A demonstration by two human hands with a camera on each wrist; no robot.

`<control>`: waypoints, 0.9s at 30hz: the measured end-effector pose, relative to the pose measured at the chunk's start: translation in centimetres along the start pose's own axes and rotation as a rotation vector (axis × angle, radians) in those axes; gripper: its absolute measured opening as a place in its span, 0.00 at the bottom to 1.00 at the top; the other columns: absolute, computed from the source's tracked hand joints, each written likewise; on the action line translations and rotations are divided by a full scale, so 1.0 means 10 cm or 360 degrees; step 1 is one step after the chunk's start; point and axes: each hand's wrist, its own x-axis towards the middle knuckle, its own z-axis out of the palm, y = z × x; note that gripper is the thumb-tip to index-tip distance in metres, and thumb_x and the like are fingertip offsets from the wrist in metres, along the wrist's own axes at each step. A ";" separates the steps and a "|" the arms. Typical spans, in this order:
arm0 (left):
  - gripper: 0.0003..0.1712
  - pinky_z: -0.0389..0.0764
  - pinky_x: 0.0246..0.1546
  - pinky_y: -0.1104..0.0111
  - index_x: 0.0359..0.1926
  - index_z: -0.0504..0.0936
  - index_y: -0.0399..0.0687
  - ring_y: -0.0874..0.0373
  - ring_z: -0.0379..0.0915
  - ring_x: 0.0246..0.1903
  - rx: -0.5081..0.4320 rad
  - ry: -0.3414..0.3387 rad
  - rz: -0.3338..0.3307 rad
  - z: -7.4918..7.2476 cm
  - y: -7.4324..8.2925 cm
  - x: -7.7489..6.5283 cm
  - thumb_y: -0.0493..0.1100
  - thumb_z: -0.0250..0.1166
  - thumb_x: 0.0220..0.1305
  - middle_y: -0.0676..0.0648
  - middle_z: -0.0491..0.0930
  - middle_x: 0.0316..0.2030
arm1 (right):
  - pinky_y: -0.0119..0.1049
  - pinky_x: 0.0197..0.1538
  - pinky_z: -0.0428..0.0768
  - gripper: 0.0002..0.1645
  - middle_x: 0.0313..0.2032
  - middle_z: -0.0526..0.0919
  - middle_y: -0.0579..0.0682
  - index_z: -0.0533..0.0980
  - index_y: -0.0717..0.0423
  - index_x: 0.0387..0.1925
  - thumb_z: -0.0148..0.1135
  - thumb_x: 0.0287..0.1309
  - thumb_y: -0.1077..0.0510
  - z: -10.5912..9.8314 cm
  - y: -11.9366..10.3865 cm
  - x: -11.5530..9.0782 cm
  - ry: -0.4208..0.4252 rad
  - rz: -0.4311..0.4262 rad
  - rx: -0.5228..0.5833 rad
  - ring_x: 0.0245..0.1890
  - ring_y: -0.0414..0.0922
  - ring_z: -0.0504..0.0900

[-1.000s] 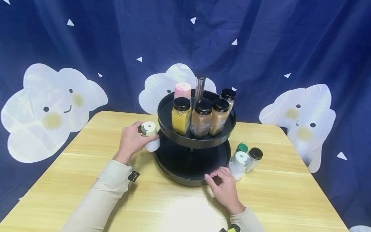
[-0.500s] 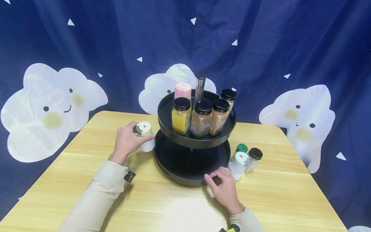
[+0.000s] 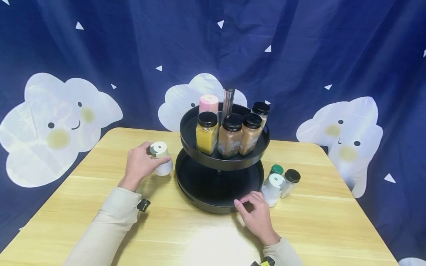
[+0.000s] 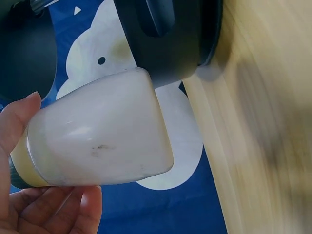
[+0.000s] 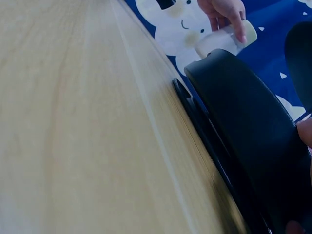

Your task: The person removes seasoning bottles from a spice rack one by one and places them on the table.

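Note:
My left hand (image 3: 141, 162) grips a white seasoning bottle (image 3: 164, 168) with a pale cream and grey-green cap, thumb on one side and fingers on the other. It is held left of a black two-tier turntable rack (image 3: 213, 209); in the left wrist view the white bottle (image 4: 102, 129) leans, its base near the dark tray wall (image 4: 170, 63). At the front right of the lower tier, my right hand (image 3: 257, 214) pinches the rim. The right wrist view shows a fingertip (image 5: 305, 131) at the top edge of the tray wall (image 5: 243, 126).
The upper tier (image 3: 199, 157) bears a yellow spice jar (image 3: 206, 138), brown spice jars (image 3: 229, 140) and a pink-capped bottle (image 3: 208, 103). Right of the rack stand another white bottle (image 3: 273, 192), a green-capped jar (image 3: 277, 169) and a black-capped jar (image 3: 290, 184).
My left hand has moved left with the white bottle, away from the lower tier's rim. My right hand has stayed at the rim.

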 end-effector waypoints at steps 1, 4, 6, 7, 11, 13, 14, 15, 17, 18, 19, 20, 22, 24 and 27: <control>0.33 0.69 0.29 0.62 0.41 0.80 0.38 0.47 0.72 0.31 0.0003 -0.0007 -0.0004 0.00 -0.01 -0.01 0.57 0.78 0.42 0.42 0.81 0.29 | 0.29 0.39 0.68 0.11 0.23 0.78 0.38 0.77 0.48 0.20 0.74 0.43 0.62 0.00 0.00 0.00 0.0002 -0.0003 0.0000 0.31 0.42 0.73; 0.32 0.69 0.29 0.62 0.41 0.80 0.38 0.46 0.72 0.32 0.0010 -0.0028 -0.0020 -0.01 -0.03 -0.02 0.56 0.78 0.43 0.42 0.81 0.30 | 0.29 0.39 0.68 0.11 0.23 0.78 0.39 0.78 0.48 0.20 0.74 0.42 0.63 0.00 -0.01 0.00 0.0019 -0.0022 0.0002 0.31 0.43 0.74; 0.32 0.69 0.30 0.62 0.41 0.79 0.38 0.46 0.72 0.32 0.0017 -0.0042 -0.0025 -0.01 -0.05 -0.03 0.56 0.78 0.43 0.42 0.81 0.30 | 0.29 0.39 0.68 0.11 0.23 0.78 0.39 0.78 0.48 0.20 0.74 0.43 0.63 -0.01 -0.02 0.01 0.0025 -0.0029 0.0002 0.31 0.43 0.74; 0.32 0.69 0.30 0.62 0.42 0.79 0.38 0.46 0.71 0.33 0.0017 -0.0046 -0.0023 -0.01 -0.05 -0.03 0.56 0.78 0.43 0.41 0.81 0.30 | 0.29 0.40 0.68 0.11 0.23 0.78 0.40 0.78 0.48 0.20 0.74 0.42 0.63 -0.01 -0.02 0.01 0.0025 -0.0027 0.0008 0.32 0.44 0.74; 0.30 0.68 0.29 0.62 0.38 0.79 0.39 0.46 0.70 0.31 0.0037 -0.0056 -0.0017 0.01 -0.09 -0.04 0.56 0.77 0.43 0.42 0.80 0.28 | 0.30 0.40 0.68 0.10 0.23 0.79 0.41 0.78 0.49 0.20 0.74 0.43 0.63 -0.01 -0.02 0.01 0.0020 -0.0018 0.0015 0.31 0.44 0.74; 0.29 0.67 0.29 0.62 0.36 0.78 0.40 0.46 0.70 0.30 0.0046 -0.0067 -0.0015 0.02 -0.11 -0.05 0.57 0.77 0.43 0.43 0.79 0.26 | 0.30 0.40 0.68 0.10 0.23 0.79 0.41 0.78 0.49 0.20 0.74 0.43 0.63 -0.01 -0.02 0.00 0.0014 -0.0010 0.0017 0.31 0.44 0.74; 0.28 0.67 0.29 0.62 0.35 0.78 0.40 0.46 0.70 0.30 0.0059 -0.0075 -0.0016 0.03 -0.12 -0.06 0.56 0.77 0.43 0.43 0.79 0.26 | 0.30 0.40 0.68 0.10 0.23 0.78 0.41 0.78 0.49 0.20 0.73 0.43 0.63 -0.01 -0.02 0.00 0.0013 -0.0012 0.0011 0.31 0.44 0.74; 0.28 0.68 0.29 0.62 0.35 0.78 0.40 0.46 0.70 0.30 0.0066 -0.0083 -0.0018 0.04 -0.13 -0.06 0.57 0.77 0.43 0.43 0.79 0.26 | 0.29 0.39 0.68 0.10 0.23 0.78 0.40 0.78 0.49 0.20 0.73 0.43 0.63 -0.01 -0.02 0.00 0.0009 -0.0009 0.0008 0.31 0.44 0.74; 0.29 0.69 0.30 0.61 0.36 0.79 0.39 0.45 0.72 0.31 0.0074 -0.0106 -0.0026 0.06 -0.15 -0.07 0.57 0.77 0.43 0.42 0.80 0.28 | 0.29 0.39 0.68 0.10 0.23 0.78 0.39 0.78 0.49 0.20 0.73 0.44 0.62 -0.01 -0.02 0.01 0.0001 0.0001 0.0001 0.31 0.43 0.74; 0.29 0.70 0.30 0.60 0.37 0.79 0.38 0.44 0.72 0.32 0.0079 -0.0119 -0.0030 0.07 -0.17 -0.08 0.56 0.77 0.44 0.41 0.81 0.29 | 0.29 0.39 0.68 0.10 0.23 0.78 0.39 0.77 0.49 0.20 0.73 0.44 0.62 -0.01 -0.02 0.01 -0.0004 0.0008 -0.0002 0.32 0.42 0.74; 0.30 0.71 0.31 0.59 0.39 0.79 0.38 0.44 0.73 0.33 0.0082 -0.0131 -0.0040 0.08 -0.18 -0.08 0.56 0.77 0.44 0.40 0.81 0.31 | 0.29 0.39 0.68 0.10 0.23 0.78 0.38 0.77 0.49 0.20 0.74 0.44 0.62 -0.01 -0.02 0.01 -0.0004 0.0002 -0.0007 0.32 0.42 0.74; 0.31 0.72 0.32 0.59 0.40 0.79 0.37 0.43 0.74 0.34 0.0084 -0.0142 -0.0050 0.08 -0.19 -0.08 0.56 0.77 0.44 0.39 0.81 0.32 | 0.29 0.39 0.68 0.10 0.23 0.78 0.38 0.77 0.49 0.20 0.74 0.44 0.62 -0.02 -0.02 0.01 -0.0004 -0.0002 -0.0010 0.32 0.42 0.74; 0.32 0.73 0.34 0.57 0.42 0.79 0.36 0.42 0.74 0.36 0.0080 -0.0163 -0.0073 0.09 -0.21 -0.09 0.56 0.77 0.44 0.38 0.82 0.34 | 0.30 0.39 0.68 0.11 0.23 0.78 0.39 0.78 0.49 0.20 0.74 0.43 0.62 -0.02 -0.03 0.02 0.0000 -0.0009 -0.0005 0.32 0.43 0.74; 0.33 0.74 0.35 0.56 0.43 0.79 0.35 0.41 0.75 0.38 0.0088 -0.0172 -0.0087 0.11 -0.23 -0.09 0.56 0.77 0.44 0.37 0.82 0.35 | 0.30 0.39 0.69 0.11 0.24 0.78 0.39 0.78 0.49 0.20 0.74 0.43 0.63 -0.02 -0.04 0.02 0.0007 -0.0023 -0.0009 0.32 0.43 0.74; 0.35 0.75 0.36 0.55 0.44 0.78 0.34 0.40 0.75 0.39 0.0094 -0.0179 -0.0092 0.12 -0.25 -0.10 0.56 0.77 0.44 0.35 0.82 0.37 | 0.31 0.39 0.69 0.11 0.23 0.78 0.39 0.78 0.49 0.20 0.74 0.42 0.63 -0.02 -0.04 0.02 0.0011 -0.0025 -0.0010 0.32 0.43 0.74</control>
